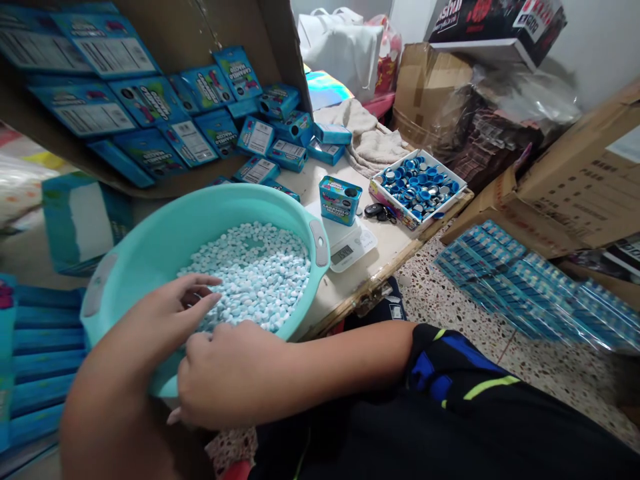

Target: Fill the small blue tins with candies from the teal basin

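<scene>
While candies [263, 277] are heaped in the turquoise basin [150, 263], the left hand [193, 301] is held over their near edge, fingers loosely parted; whether any candy is pinched cannot be told. At five o'clock in the basin the right hand [230, 373] is seen curled inward, its grip hidden, so nothing can be confirmed there either.

Out at two o'clock, one blue container [340, 203] is stood upright on the digital scale [364, 242], its round mouth apparently uncapped! Beyond it, a white tray [407, 220] is piled with loose caps [420, 183]. Plenty seems left, then: candies loose, caps unused. Toward eleven o'clock, blue boxes [150, 100] are stacked in a brown carton [283, 40]; whether they are filled cannot be made out. At three, wrapped packs [530, 287] are laid on the floor, seemingly finished.

"CARAMELO MACIZO" is read on the container; the scale's digits are too blurred to be trusted.
</scene>
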A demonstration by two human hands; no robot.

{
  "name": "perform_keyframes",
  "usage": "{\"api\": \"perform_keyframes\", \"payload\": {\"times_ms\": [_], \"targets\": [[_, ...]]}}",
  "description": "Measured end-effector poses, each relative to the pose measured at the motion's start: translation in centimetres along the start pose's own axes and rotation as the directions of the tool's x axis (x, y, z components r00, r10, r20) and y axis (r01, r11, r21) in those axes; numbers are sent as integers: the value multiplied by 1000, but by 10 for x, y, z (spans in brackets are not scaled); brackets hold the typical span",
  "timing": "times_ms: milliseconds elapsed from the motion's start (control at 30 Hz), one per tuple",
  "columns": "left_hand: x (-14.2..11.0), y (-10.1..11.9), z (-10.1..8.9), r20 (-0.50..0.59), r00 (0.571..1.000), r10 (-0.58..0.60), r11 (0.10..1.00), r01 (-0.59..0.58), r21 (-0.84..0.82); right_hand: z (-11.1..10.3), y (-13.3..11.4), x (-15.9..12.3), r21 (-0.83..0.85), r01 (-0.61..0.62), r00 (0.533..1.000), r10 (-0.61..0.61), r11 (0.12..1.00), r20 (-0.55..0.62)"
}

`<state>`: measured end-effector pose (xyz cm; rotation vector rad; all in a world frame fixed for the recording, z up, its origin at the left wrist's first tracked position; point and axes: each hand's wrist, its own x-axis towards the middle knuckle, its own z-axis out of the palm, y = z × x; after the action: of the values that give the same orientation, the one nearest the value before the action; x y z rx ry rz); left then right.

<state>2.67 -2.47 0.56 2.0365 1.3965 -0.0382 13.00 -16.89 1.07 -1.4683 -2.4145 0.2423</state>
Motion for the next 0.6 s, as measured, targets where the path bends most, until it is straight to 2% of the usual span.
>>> {"api": "perform_keyframes", "payload": {"times_ms": [267, 600], "targets": [[1, -5, 0, 18, 1000, 19, 1000, -19, 12, 9, -1, 2, -10, -1, 1000, 0, 1000, -18], [1, -10, 0, 41, 999, 30, 999, -31, 23, 1, -3, 1, -32, -4, 1000, 3, 999, -27]]}}
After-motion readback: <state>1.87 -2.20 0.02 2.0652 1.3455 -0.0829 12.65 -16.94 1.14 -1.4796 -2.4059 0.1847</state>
